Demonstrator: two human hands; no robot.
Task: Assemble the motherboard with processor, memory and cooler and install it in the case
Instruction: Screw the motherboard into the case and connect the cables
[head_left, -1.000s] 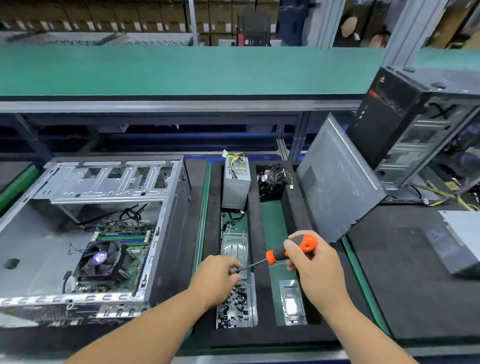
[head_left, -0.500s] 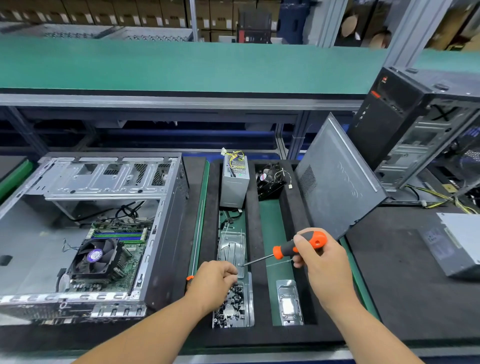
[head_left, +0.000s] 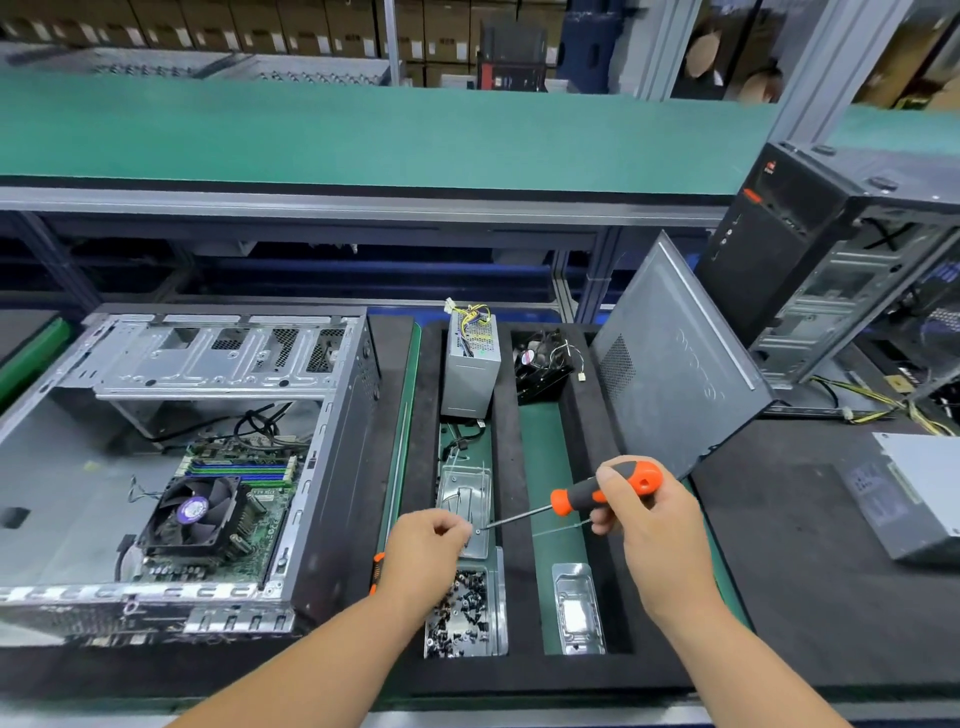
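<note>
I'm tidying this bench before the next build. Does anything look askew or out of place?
The grey side panel stands tilted, propped at the right edge of the foam tray rather than lying flat. A second screwdriver lies half hidden beneath the left hand. Nothing looks spilled or damaged.

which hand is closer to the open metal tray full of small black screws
Left. The left hand hovers just above the open metal tray of small black screws; the right hand is off to its right, gripping the orange-and-grey screwdriver.

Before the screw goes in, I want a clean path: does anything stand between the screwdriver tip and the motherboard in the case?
Yes. The case's upright side wall stands between the screwdriver and the motherboard.
</note>
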